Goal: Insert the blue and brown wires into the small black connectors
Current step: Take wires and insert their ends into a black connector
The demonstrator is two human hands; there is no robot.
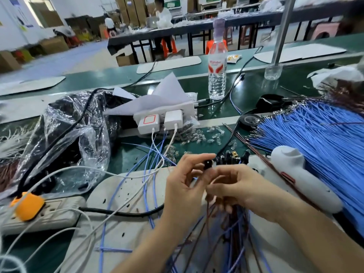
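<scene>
Single head-worn wide-angle view, taken from the person's own position and facing forward and down. The left hand (183, 186) and right hand (238, 186) lie nearest the lens, at lower centre, with both forearms entering from the bottom edge. The green surface (256, 89) spans the middle band, bowed by the lens. The upper frame reaches distant tables and stacked cartons (130, 10).
</scene>
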